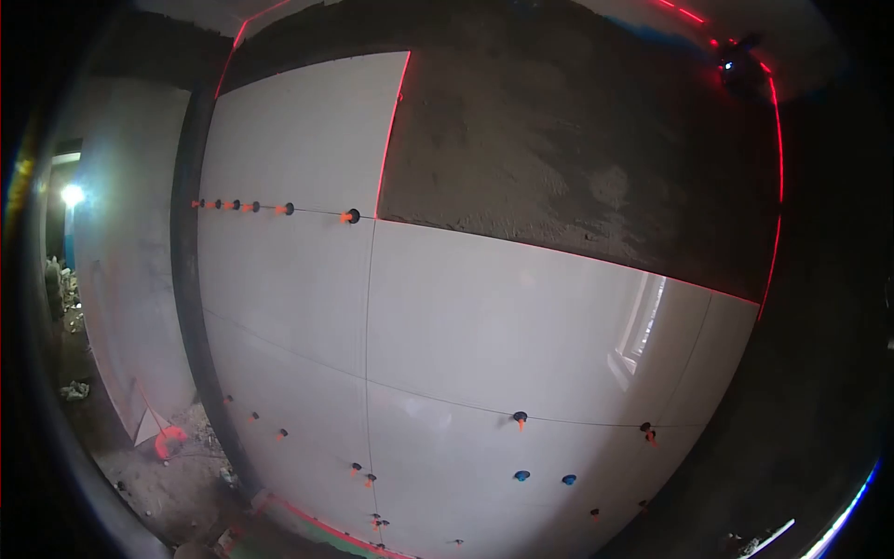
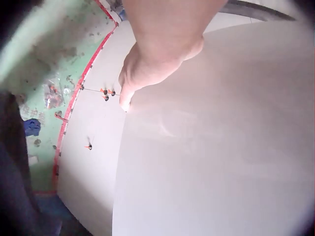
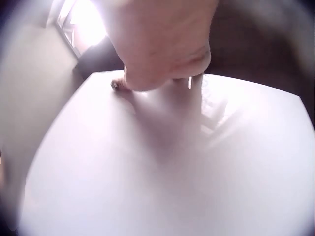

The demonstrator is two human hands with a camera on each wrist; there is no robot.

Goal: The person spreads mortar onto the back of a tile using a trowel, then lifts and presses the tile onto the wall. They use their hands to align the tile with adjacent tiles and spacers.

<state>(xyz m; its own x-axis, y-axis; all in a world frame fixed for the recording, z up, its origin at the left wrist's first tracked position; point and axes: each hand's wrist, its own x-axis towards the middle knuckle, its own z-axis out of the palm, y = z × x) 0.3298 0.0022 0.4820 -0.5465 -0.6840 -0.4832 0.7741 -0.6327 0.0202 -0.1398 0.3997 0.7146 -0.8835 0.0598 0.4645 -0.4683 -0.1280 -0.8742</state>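
Note:
Neither hand shows in the head view. In the left wrist view my left hand (image 2: 157, 64) reaches over a large, smooth white tile (image 2: 216, 157), one fingertip right at its edge. The other fingers are hidden behind the palm, and I cannot tell whether they curl round the edge. My right hand (image 3: 162, 59) lies over a glossy white tile (image 3: 162, 191) in the right wrist view, close to the far edge. Its thumb sticks out to the left, and the fingertips touch the glossy face, which mirrors them.
White tiles (image 1: 494, 307) cover much of the wall, with orange-and-black levelling clips (image 1: 351, 216) along the joints. Two blue clips (image 1: 569, 480) sit lower down. Dark bare wall (image 1: 577, 158) fills the upper right. A laser level (image 1: 731, 65) throws red lines. Rubble (image 1: 186, 447) lies at left.

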